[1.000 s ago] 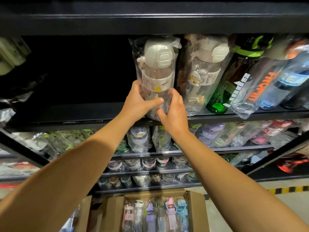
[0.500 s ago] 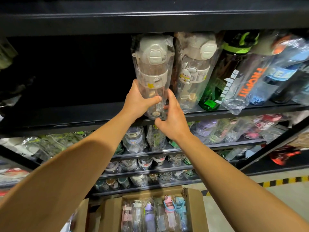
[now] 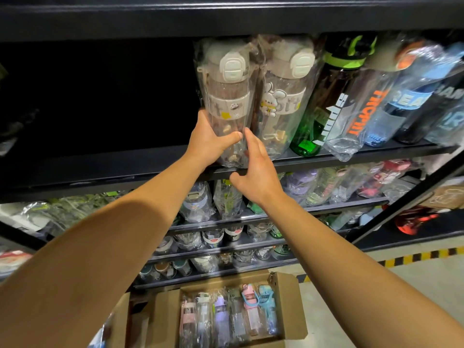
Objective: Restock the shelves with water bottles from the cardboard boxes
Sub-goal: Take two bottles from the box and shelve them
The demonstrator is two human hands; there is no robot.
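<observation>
Both bare arms are reaching up to the black shelf (image 3: 125, 169) that crosses the middle of the view. The left hand (image 3: 209, 140) is gripping the lower body of a clear water bottle (image 3: 227, 101) with a cream flip lid, wrapped in clear plastic; the thumb is curling across the bottle's front while the fingers are going round behind it, out of sight. The bottle is standing upright near the shelf's front edge, at about 12 o'clock in the frame, with its base appearing to rest on the shelf. The right hand (image 3: 256, 172) is sitting just at 4 o'clock of the left one, fingers extended and loosely spread, the fingertips touching the bottle's wrapping low on its right side and the thumb hanging below the shelf edge. Directly at 3 o'clock of the held bottle, a matching cream-lidded bottle with a rabbit picture (image 3: 283, 101) is leaning beside it, the two wrappers touching. Farther toward 3 o'clock a green bottle (image 3: 324, 109), an orange-lettered bottle (image 3: 364, 111) and a blue-labelled bottle (image 3: 404, 101) are tilting in a row. To 9 o'clock of the held bottle the shelf is lying in deep shadow. Lower shelves are holding more wrapped bottles, too blurred to describe. At 6 o'clock an open cardboard box (image 3: 288, 305) is sitting on the floor, holding a row of wrapped bottles in pink, white, purple and blue.
</observation>
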